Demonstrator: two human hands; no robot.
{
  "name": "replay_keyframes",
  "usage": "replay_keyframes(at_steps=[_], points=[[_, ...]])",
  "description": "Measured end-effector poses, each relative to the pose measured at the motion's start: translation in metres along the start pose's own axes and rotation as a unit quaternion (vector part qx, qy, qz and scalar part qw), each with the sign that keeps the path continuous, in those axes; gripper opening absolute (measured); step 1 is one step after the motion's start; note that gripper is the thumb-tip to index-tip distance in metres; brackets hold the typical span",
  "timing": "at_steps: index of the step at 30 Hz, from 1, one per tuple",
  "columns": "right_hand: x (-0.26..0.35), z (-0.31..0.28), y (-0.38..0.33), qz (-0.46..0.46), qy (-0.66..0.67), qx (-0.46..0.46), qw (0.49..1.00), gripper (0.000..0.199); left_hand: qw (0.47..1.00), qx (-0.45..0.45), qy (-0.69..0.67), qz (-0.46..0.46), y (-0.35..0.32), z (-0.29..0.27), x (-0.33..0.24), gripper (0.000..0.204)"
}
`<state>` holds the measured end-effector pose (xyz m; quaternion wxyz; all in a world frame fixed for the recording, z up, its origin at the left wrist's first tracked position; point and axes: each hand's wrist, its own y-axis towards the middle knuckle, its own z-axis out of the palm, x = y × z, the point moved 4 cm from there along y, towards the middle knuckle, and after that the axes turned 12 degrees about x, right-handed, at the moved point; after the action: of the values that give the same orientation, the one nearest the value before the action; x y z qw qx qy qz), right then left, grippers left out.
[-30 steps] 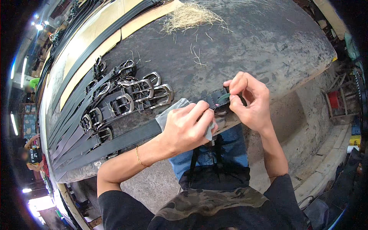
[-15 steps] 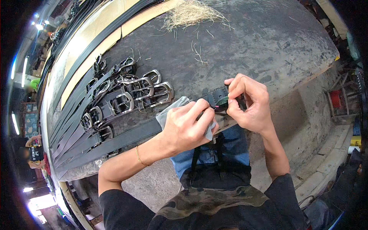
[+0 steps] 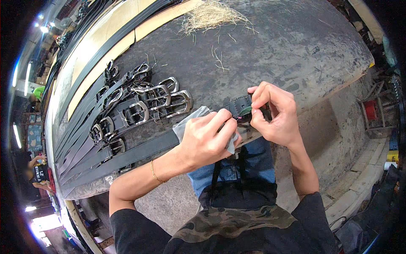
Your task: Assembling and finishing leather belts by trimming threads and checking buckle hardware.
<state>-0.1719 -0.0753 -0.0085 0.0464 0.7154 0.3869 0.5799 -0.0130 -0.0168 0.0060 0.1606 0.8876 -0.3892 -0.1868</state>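
A black leather belt (image 3: 153, 145) runs along the near edge of the dark table, and its end lies between my two hands. My left hand (image 3: 210, 137) is closed over the belt, with a crumpled piece of greyish translucent plastic (image 3: 189, 119) under the fingers. Beside it, my right hand (image 3: 275, 111) pinches at the belt's end, thumb against fingertips; what sits inside the pinch is hidden. A small green and pink bit (image 3: 244, 111) shows on the belt between the hands. To the left lies a pile of black belts with metal buckles (image 3: 136, 112).
A heap of straw-coloured strands (image 3: 213, 16) lies at the table's far side, with loose strands nearby. Long black straps (image 3: 96, 49) rest on tan board (image 3: 90, 90) at the left. Another person (image 3: 39, 172) is at the far left. A red stool (image 3: 371, 109) stands at the right.
My hands and the belt stay almost in place. The person at the far left has shifted slightly.
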Motion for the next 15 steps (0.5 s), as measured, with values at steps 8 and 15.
replay_keyframes(at_steps=[8,15], points=[[-0.006,0.0,-0.005,-0.022,0.061,-0.034,0.997,0.014,1.0,-0.015,-0.012,0.011,0.001,-0.003,-0.003,0.026],[-0.018,-0.018,-0.014,-0.037,0.26,-0.182,0.948,0.012,0.996,-0.069,-0.051,-0.034,0.015,-0.023,0.012,0.018]])
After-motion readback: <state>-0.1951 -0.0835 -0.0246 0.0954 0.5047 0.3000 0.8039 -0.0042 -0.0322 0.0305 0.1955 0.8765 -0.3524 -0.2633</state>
